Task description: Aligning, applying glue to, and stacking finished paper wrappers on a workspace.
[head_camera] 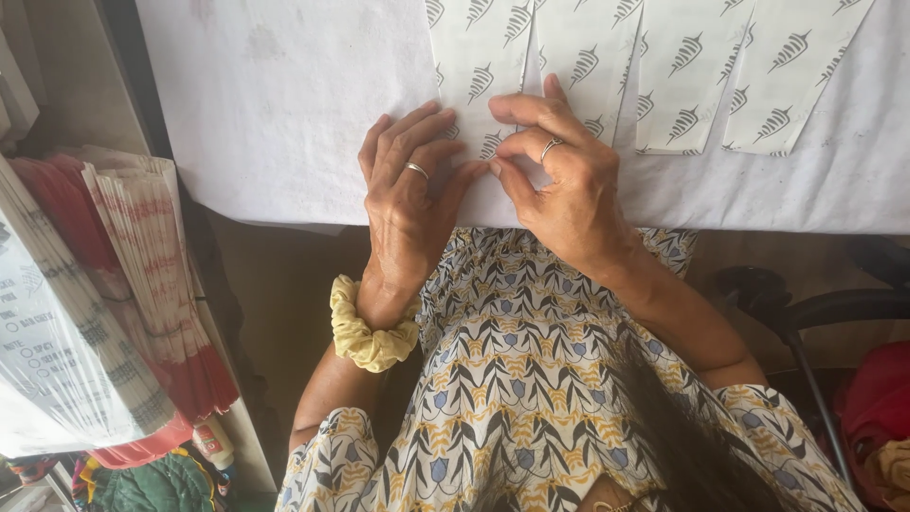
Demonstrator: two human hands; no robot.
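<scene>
Head-worn view, steeply downward, close over white table (284, 114) edge.

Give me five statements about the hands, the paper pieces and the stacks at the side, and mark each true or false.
1. Both hands press on a printed paper piece on the white sheet. True.
2. The left hand wears no ring. False: a ring sits on one of its fingers.
3. A yellow scrunchie is on the left wrist. True.
4. The right hand holds scissors. False: it holds no tool; its fingertips rest on the paper.
5. The stack of folded papers lies right of the hands. False: it lies to their left.
</scene>
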